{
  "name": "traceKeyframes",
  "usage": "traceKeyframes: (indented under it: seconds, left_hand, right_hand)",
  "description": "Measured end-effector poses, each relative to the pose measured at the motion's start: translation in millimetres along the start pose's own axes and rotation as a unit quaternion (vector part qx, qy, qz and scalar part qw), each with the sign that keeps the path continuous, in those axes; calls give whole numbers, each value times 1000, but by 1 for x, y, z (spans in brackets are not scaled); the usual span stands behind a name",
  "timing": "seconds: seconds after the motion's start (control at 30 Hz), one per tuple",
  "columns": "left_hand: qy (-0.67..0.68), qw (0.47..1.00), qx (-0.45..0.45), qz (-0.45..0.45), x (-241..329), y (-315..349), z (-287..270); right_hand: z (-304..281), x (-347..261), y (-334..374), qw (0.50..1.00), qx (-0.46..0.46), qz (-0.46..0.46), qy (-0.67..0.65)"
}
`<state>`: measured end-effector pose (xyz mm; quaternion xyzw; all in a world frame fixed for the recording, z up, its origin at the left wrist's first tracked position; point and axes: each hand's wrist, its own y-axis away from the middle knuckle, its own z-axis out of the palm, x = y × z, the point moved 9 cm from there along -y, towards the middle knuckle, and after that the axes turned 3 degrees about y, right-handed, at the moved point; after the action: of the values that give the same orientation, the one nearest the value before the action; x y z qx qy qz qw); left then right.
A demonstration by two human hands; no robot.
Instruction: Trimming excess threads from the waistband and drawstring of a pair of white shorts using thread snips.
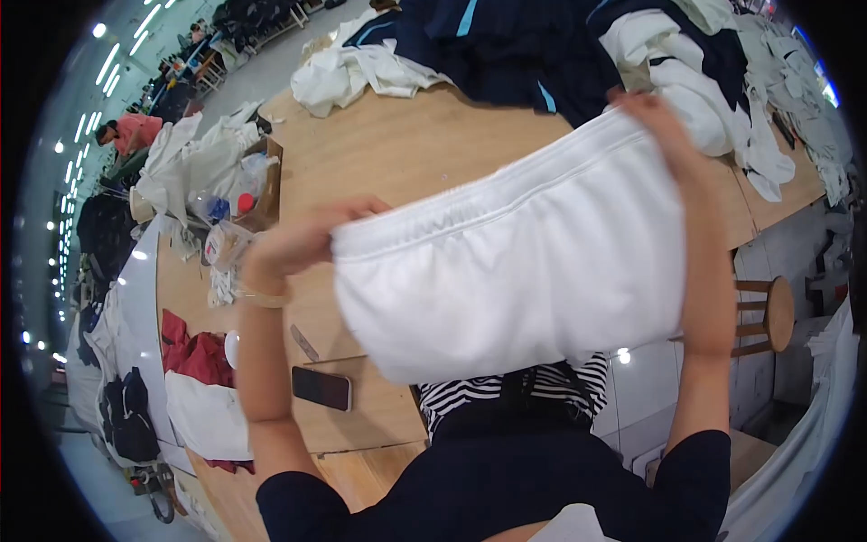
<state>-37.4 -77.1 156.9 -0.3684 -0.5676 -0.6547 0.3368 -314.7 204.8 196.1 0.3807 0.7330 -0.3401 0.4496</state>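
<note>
Stretched between my hands is a white garment with a gathered elastic waistband point(515, 262); whether it is shorts or trousers cannot be made out. My left hand point(302, 237) is closed on one end of the waistband, its fingertips partly behind the cloth. Farther up and to the right, my right hand point(657, 128) grips the other end, slightly blurred. The cloth hangs toward me above the near edge of the wooden table point(361, 144), its waistband slanting up to the right.
Navy garments point(515, 54) and white cloth point(361, 77) lie at the table's far side. A cardboard box point(269, 185) stands on the left. Below my left forearm are a phone point(322, 387) and small snips point(303, 343). A wooden stool point(777, 314) stands right; a person point(135, 134) sits far left.
</note>
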Motion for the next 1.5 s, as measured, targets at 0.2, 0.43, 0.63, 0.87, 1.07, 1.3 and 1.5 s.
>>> traceKeyframes:
  seconds: [0.2, 0.43, 0.63, 0.87, 1.07, 1.3, 1.5]
  left_hand:
    - [-319, 890, 321, 50, -124, -69, -60]
    - [-411, 847, 259, 215, -72, -128, 44]
    - [-443, 847, 266, 126, -86, -141, 51]
    - [-155, 975, 133, 87, -104, -142, 49]
    - [178, 980, 72, 51, -124, -128, 64]
    - [200, 971, 92, 97, -118, -130, 73]
    - [169, 974, 94, 119, -115, -126, 75]
  right_hand:
    - [123, 100, 11, 963, -121, -65, 233]
    - [178, 123, 88, 960, -102, 54, -255]
    - [188, 148, 116, 955, -97, 128, -248]
    - [198, 145, 115, 935, -124, 120, -311]
    - [193, 104, 122, 959, -138, 64, -241]
    - [186, 76, 131, 994, -51, 21, -90]
    - [174, 87, 119, 990, -30, 32, -134]
